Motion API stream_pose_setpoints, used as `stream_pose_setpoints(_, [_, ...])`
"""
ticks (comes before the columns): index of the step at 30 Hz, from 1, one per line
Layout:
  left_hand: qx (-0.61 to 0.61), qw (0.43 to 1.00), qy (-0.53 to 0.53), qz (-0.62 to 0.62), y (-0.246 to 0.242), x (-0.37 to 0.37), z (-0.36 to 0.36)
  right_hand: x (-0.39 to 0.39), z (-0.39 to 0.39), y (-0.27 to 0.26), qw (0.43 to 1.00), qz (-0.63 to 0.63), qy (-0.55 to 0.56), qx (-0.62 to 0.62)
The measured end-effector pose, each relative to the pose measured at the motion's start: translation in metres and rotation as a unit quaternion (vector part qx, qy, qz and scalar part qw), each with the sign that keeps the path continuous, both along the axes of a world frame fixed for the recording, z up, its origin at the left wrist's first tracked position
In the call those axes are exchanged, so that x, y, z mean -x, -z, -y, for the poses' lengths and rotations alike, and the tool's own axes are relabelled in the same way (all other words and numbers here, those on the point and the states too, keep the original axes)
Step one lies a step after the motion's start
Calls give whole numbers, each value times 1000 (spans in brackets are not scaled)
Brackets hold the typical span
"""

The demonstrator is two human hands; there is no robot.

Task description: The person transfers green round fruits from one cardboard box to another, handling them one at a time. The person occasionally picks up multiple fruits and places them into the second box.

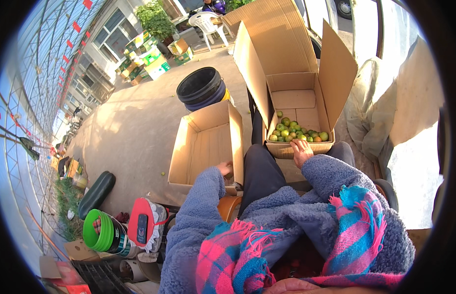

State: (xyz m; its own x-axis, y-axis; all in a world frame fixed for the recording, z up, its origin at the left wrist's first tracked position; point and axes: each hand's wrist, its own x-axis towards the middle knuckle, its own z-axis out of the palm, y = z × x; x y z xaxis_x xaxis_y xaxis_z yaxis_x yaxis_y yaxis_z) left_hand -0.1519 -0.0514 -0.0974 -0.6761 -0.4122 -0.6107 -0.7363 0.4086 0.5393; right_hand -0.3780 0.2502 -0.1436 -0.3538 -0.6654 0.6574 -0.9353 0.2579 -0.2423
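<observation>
My left hand (225,168) reaches into the near right corner of an open cardboard box (236,147) at my left; its fingers are partly hidden, so whether it holds anything does not show. My right hand (301,150) rests at the near wall of a second cardboard box (279,150), its fingers over the rim and touching the fruit. Several small round green and orange-tinged fruits, perhaps tomatoes (285,121), lie heaped at the near end of that box. Its tall flaps (337,70) stand up around it. The left box shows a bare bottom.
Nested black buckets (198,86) stand beyond the left box. A green bucket (99,229), a dark phone or remote (142,228) on a red pad and a large dark green gourd (97,194) are at lower left. Stacked cartons (154,66) and a white chair (209,25) with a person stand farther off.
</observation>
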Motion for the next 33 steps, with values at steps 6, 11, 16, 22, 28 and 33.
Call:
stream_pose_setpoints(6, [-377,861,-160,-302,-64,-20,-19,-17,23,-46,989,140,-47,-18])
stream_pose_setpoints(11, [-460,824,-130,-304,-105,9,-58,-70,80,-100,805,504,-307,66])
stream_pose_setpoints(16, [-404,852,-159,-293,-86,23,-100,-92,84,-101,741,588,-319,60])
stream_pose_setpoints(22, [-372,890,-173,-198,-65,31,-115,-103,60,-84,719,638,-269,56])
stream_pose_setpoints(28, [-263,917,-134,-267,-78,26,-109,-101,60,-65,732,650,-201,38])
stream_pose_setpoints(33, [-85,883,-231,-399,-41,27,-59,-102,59,-62,724,662,-188,37])
